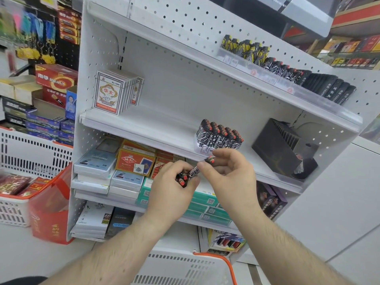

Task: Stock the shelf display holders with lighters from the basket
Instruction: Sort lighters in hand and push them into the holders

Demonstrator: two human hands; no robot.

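Observation:
My left hand grips a small bunch of black-patterned lighters with red caps, held just below the middle shelf's front edge. My right hand pinches one lighter of the same kind, its red cap pointing up and right. Directly above, a clear display holder on the middle shelf carries a row of matching lighters. A white basket with an orange handle sits low in front of me.
A black slotted display box stands right of the holder. The top shelf holds more rows of lighters. Playing-card packs stand at the middle shelf's left end. Boxed goods fill the lower shelves; a second basket and red bag are on the left.

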